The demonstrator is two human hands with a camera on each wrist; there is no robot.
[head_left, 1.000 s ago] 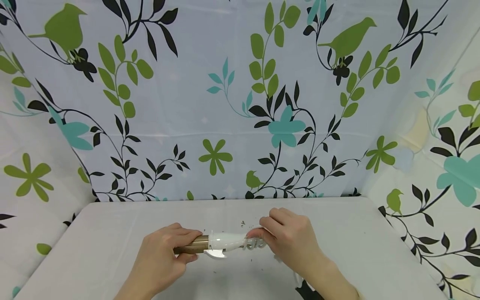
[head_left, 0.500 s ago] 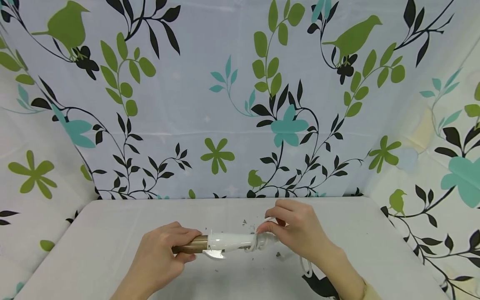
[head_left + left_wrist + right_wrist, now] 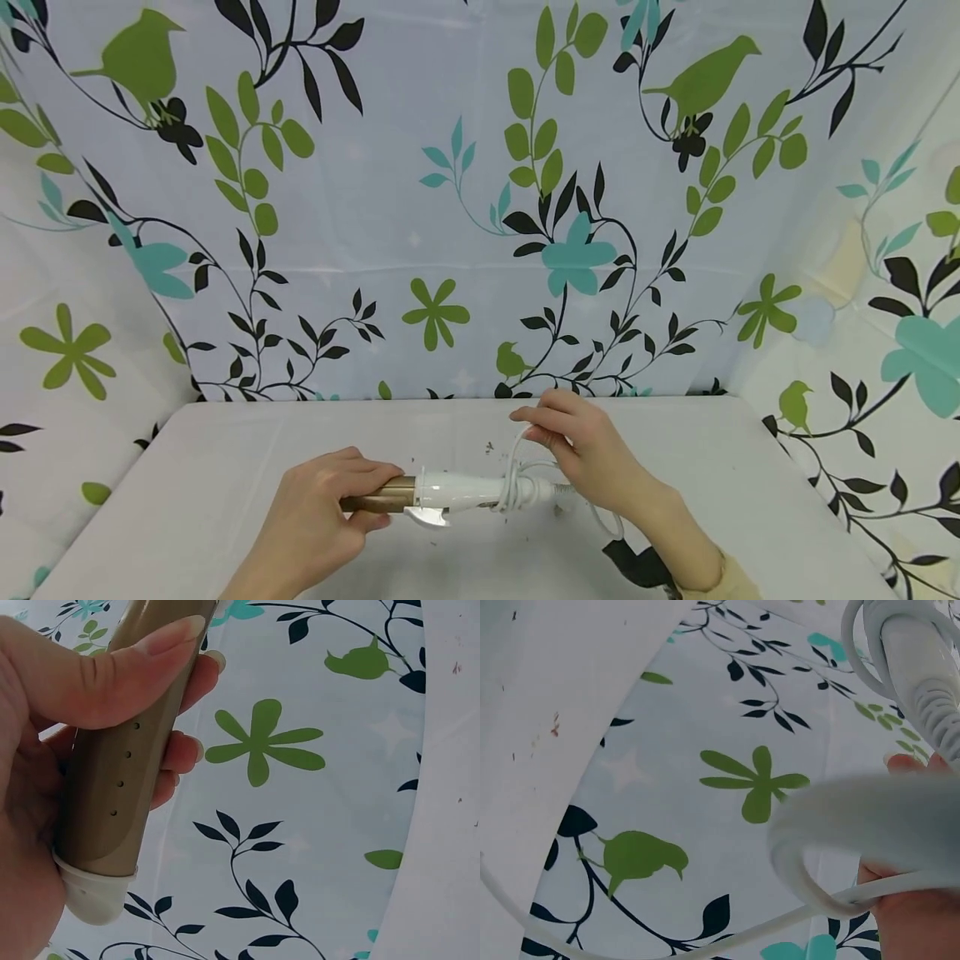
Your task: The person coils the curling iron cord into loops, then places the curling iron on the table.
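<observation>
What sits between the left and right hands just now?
In the head view, from the left hand toward the right hand: the exposed gold barrel, the white handle with its lever, then white cord looped around the handle.

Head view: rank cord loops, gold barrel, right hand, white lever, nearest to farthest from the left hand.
1. Gold barrel: in the left hand
2. White lever: at the barrel's right end
3. Cord loops: around the handle
4. Right hand: farthest right

we curl our left hand (image 3: 326, 507) into a grip, left thumb (image 3: 112, 682) laid across the front, fingertips (image 3: 184, 754) showing beyond; our right hand (image 3: 592, 450) pinches with right thumb (image 3: 549, 439) and forefinger (image 3: 542, 416), right forearm (image 3: 675, 529) slanting inward.
</observation>
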